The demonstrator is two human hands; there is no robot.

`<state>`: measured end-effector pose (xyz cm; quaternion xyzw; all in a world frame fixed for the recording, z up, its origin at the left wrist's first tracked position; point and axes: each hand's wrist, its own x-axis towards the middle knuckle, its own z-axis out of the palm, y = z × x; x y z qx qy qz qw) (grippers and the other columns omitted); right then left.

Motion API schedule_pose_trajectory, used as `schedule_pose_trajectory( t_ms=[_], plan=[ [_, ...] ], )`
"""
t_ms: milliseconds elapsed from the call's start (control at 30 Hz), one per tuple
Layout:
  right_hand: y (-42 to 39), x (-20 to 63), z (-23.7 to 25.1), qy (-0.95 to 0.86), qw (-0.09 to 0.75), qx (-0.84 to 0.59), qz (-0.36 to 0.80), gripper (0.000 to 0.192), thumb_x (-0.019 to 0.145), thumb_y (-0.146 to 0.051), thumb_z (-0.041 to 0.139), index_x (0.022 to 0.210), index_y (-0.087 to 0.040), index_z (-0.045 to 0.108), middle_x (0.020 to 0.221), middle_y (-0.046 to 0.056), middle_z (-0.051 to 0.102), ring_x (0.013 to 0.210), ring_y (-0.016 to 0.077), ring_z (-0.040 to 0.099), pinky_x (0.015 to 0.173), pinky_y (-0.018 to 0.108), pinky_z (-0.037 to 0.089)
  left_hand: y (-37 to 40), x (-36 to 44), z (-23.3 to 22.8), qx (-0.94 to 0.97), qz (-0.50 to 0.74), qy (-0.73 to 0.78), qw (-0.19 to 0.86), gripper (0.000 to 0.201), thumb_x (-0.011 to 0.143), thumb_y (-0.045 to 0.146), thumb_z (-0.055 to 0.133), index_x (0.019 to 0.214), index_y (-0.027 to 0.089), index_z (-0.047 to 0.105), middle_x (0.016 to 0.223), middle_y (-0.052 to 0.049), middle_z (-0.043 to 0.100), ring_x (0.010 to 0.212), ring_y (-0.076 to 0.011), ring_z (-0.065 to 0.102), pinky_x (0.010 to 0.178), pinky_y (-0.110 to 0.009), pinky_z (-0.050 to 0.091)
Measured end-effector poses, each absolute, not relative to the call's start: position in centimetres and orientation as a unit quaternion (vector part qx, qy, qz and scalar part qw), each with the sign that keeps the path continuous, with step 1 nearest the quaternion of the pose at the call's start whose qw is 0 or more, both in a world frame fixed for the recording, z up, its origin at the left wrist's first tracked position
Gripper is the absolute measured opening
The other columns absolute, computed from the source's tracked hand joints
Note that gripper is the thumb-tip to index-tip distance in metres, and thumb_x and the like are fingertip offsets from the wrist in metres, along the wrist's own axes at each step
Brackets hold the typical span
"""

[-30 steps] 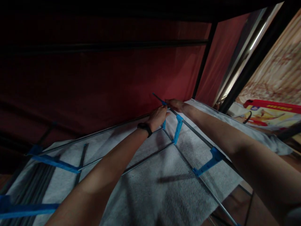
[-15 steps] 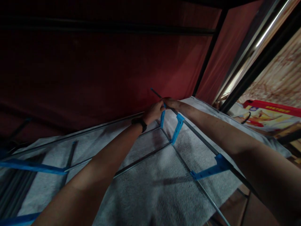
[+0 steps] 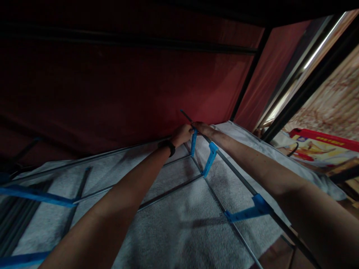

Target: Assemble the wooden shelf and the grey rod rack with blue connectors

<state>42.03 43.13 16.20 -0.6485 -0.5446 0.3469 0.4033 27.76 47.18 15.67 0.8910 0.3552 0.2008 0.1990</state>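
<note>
Grey fabric shelf (image 3: 179, 224) stretched over metal rods, blue connectors; dark red cloth wall (image 3: 112, 97) behind. Thin rod (image 3: 224, 160) pinched at far corner by left hand (image 3: 182, 134) and right hand (image 3: 203, 129), fingers closed.

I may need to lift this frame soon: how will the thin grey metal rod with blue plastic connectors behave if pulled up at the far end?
The thin grey metal rod looks long and slender, so it probably flexes somewhat. Its blue plastic connectors link to cross rods, so the frame likely rises together. The left hand and right hand meet at its far end, which suggests it is light.
</note>
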Motion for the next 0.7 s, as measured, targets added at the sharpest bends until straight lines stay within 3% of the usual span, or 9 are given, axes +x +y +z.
schedule_pose_trajectory(
  t_ms=[467, 700],
  plan=[
    [43.3, 41.3, 16.3, -0.473, 0.46, -0.658, 0.364, 0.027, 0.097, -0.029, 0.049, 0.086, -0.015, 0.068, 0.084, 0.005, 0.071, 0.072, 0.0131, 0.064, 0.075, 0.025, 0.052, 47.7, 28.1, 15.9, 0.882, 0.19, 0.371, 0.222, 0.02, 0.086, 0.029, 0.06, 0.079, 0.014, 0.071, 0.077, -0.005, 0.067, 0.071, -0.0158, 0.059, 0.063, -0.024, 0.041],
    [42.3, 40.8, 16.9, -0.461, 0.469, -0.649, 0.383, 0.028, 0.099, -0.03, 0.047, 0.085, -0.015, 0.066, 0.074, 0.003, 0.067, 0.068, 0.0124, 0.062, 0.07, 0.023, 0.052, 47.4, 28.0, 16.0, 0.88, 0.185, 0.376, 0.225, 0.021, 0.087, 0.028, 0.058, 0.081, 0.013, 0.072, 0.074, -0.006, 0.066, 0.069, -0.0159, 0.059, 0.063, -0.025, 0.041]
  ],
)
